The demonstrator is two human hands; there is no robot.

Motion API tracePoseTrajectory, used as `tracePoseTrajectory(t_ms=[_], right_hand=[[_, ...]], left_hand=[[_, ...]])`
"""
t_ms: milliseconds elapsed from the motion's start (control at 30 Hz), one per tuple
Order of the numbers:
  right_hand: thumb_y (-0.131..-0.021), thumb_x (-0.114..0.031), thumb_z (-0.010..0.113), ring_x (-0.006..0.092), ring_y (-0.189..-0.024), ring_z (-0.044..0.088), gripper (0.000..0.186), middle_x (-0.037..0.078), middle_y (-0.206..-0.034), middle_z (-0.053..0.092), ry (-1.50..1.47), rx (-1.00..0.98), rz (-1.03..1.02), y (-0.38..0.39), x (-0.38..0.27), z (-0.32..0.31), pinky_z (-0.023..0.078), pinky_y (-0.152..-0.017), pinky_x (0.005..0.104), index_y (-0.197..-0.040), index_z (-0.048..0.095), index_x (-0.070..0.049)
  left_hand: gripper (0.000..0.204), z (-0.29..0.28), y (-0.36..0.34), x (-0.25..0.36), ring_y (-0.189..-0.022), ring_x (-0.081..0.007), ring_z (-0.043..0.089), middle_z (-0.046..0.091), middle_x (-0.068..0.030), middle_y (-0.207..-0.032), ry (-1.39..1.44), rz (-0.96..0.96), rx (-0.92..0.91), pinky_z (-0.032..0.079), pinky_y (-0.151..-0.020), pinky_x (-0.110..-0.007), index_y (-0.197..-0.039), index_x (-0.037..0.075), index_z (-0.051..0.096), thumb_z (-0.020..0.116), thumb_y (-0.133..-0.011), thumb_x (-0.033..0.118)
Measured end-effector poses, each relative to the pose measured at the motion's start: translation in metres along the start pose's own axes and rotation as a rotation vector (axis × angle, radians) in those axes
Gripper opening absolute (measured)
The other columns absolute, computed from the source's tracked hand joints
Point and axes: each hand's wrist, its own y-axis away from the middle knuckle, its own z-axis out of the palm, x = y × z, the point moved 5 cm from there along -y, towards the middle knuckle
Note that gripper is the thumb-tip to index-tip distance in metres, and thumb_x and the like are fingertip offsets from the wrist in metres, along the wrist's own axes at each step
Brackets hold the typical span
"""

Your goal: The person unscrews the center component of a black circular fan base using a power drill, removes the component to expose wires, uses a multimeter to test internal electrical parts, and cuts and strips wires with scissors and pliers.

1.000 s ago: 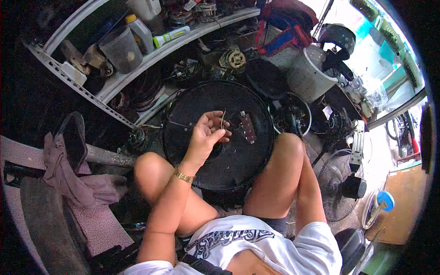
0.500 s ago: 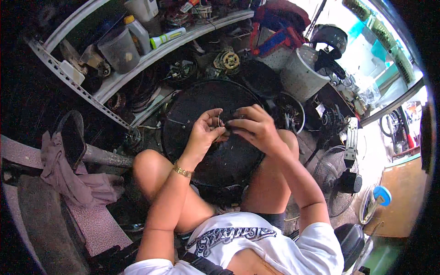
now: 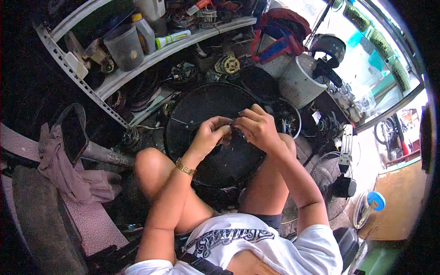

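Note:
Above a round black work surface [image 3: 206,103], both of my hands meet with fingertips pinched close together. My left hand [image 3: 211,135], with a gold watch band [image 3: 184,167] at its wrist, is closed on something small. My right hand [image 3: 257,127] is closed too, thumb and fingers pressed together right beside the left fingertips. What lies between the fingers is too small and dark to make out; a thin piece seems to span the two hands. A thin metal rod [image 3: 179,122] rests on the left part of the round surface.
A metal shelf [image 3: 133,64] at the far left bears a clear container [image 3: 123,48], a bottle and a flashlight [image 3: 173,39]. Beyond the round surface sits a motor [image 3: 228,64]. At right stand a white bucket [image 3: 300,80] and a fan [image 3: 327,178]. A cloth [image 3: 68,169] hangs at left.
My hands have drawn closer together, and the left fingers have curled in tighter. The thin, pale piece that stood up at the left fingertips no longer shows clearly. The view has shifted slightly.

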Motion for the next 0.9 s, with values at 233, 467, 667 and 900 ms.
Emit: tracePoseTrajectory(t_ms=[233,467,667,900], right_hand=[[-0.070,-0.008,0.066,0.0202,-0.068,0.050,0.007,0.002,-0.073,0.054,0.057,0.031,0.147,0.008,-0.004,-0.005,0.044,-0.053,0.0325,-0.077,0.063,-0.008],[-0.081,-0.012,0.067,0.0077,-0.072,0.052,0.015,0.007,-0.075,0.059,-0.983,-0.076,0.940,0.050,0.021,0.033,0.043,-0.059,0.0268,-0.086,0.060,0.001],[-0.072,-0.010,0.073,0.0183,-0.071,0.056,0.023,0.008,-0.083,0.061,-0.237,0.186,0.416,0.032,-0.006,-0.007,0.045,-0.061,0.0299,-0.093,0.064,-0.005],[-0.067,-0.012,0.074,0.0226,-0.073,0.055,0.023,0.005,-0.087,0.062,0.087,0.266,0.152,0.025,-0.016,-0.009,0.047,-0.060,0.0329,-0.089,0.068,-0.011]], left_hand=[[0.030,0.005,0.003,0.015,-0.070,-0.0040,0.052,0.054,0.0042,-0.079,-0.146,0.260,0.119,0.043,-0.062,-0.018,-0.107,0.010,0.056,0.062,-0.081,-0.003],[0.030,0.005,0.007,0.021,-0.074,-0.0063,0.051,0.053,0.0033,-0.078,-0.348,0.492,0.178,0.043,-0.069,-0.023,-0.101,0.009,0.051,0.064,-0.077,-0.005],[0.035,0.000,0.005,0.016,-0.075,-0.0065,0.052,0.053,0.0016,-0.081,-0.258,0.334,0.126,0.045,-0.067,-0.020,-0.105,0.009,0.045,0.064,-0.078,-0.004],[0.032,0.005,0.006,0.015,-0.064,-0.0036,0.049,0.055,0.0018,-0.078,-0.143,0.176,0.094,0.039,-0.051,-0.018,-0.106,0.009,0.046,0.064,-0.081,-0.001]])
